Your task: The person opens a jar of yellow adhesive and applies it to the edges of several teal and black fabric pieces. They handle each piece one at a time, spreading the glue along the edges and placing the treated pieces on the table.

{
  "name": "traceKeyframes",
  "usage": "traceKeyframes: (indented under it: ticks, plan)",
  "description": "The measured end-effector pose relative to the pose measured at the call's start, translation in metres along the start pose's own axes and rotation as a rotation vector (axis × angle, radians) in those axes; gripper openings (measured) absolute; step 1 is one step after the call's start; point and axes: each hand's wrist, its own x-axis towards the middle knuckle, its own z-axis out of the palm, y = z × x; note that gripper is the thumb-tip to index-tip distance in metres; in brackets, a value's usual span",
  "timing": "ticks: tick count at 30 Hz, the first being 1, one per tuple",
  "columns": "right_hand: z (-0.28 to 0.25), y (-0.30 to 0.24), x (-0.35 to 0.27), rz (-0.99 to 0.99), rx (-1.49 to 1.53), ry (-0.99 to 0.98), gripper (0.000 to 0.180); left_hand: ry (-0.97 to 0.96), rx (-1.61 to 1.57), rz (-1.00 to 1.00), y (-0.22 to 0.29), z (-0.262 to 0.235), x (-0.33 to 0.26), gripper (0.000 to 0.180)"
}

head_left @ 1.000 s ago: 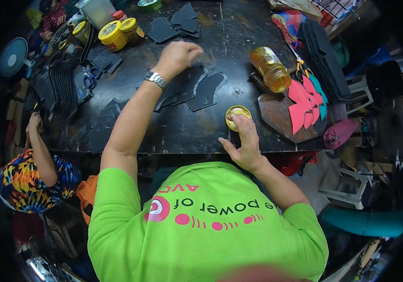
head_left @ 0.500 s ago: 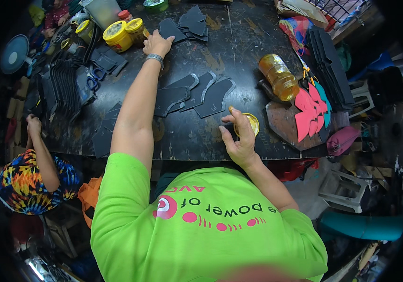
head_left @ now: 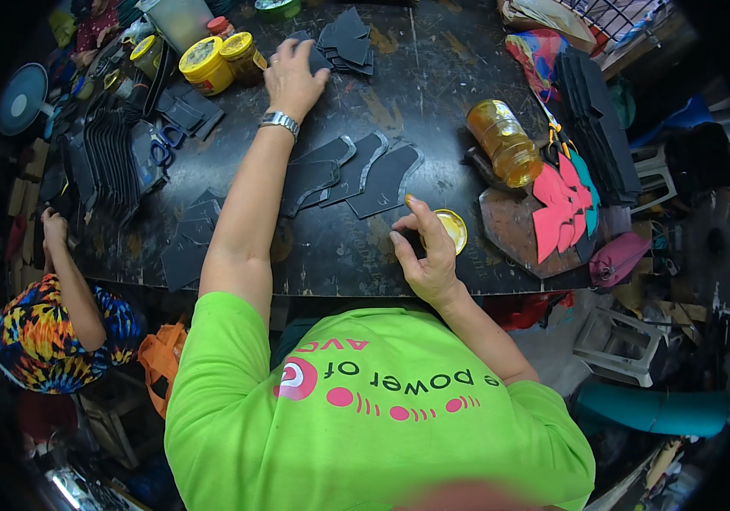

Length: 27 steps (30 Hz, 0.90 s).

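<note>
My left hand (head_left: 295, 83) stretches to the far side of the table, fingers extended. Its fingertips touch or hover over a dark cut piece (head_left: 319, 58) beside a small pile of similar pieces (head_left: 348, 44). My right hand (head_left: 430, 257) is near the front edge, thumb and fingers apart, with a yellowish smear on the index fingertip. Beside it, partly hidden, lies a round yellow lid or shallow dish (head_left: 453, 230). Several dark curved pieces with grey edges (head_left: 382, 189) overlap between my hands. More dark pieces (head_left: 188, 247) lie left of my left forearm.
Yellow-lidded tubs (head_left: 206, 66) stand back left, near blue-handled scissors (head_left: 163, 146) and stacked dark pieces (head_left: 109, 166). An amber jar (head_left: 505, 143) leans at right, beside pink pieces (head_left: 557, 209) on a board (head_left: 501, 226). Another person's arm (head_left: 75, 281) is at the left edge.
My left hand has shifted slightly right and nearer, away from the tubs and over the dark piece. My right hand has barely moved beside the yellow lid.
</note>
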Motion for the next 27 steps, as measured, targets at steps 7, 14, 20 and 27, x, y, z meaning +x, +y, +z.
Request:
traceKeyframes:
  ticks: [7, 14, 20, 27]
  plan:
    - [0.0, 0.0, 0.0, 0.033, 0.031, -0.027, 0.065, -0.158, -0.076, 0.22, 0.022, 0.023, 0.012, 0.086]
    - [-0.001, -0.001, 0.001, 0.048, 0.026, -0.051, 0.061, -0.359, -0.084, 0.151, 0.013, 0.029, 0.025, 0.077]
    - [-0.003, -0.005, 0.005, 0.059, 0.015, -0.09, 0.057, -0.207, -0.049, 0.242, 0.016, 0.037, 0.027, 0.065]
    - [-0.003, -0.006, 0.005, 0.1, 0.034, -0.095, 0.053, -0.128, -0.032, 0.222, 0.024, 0.041, 0.022, 0.045]
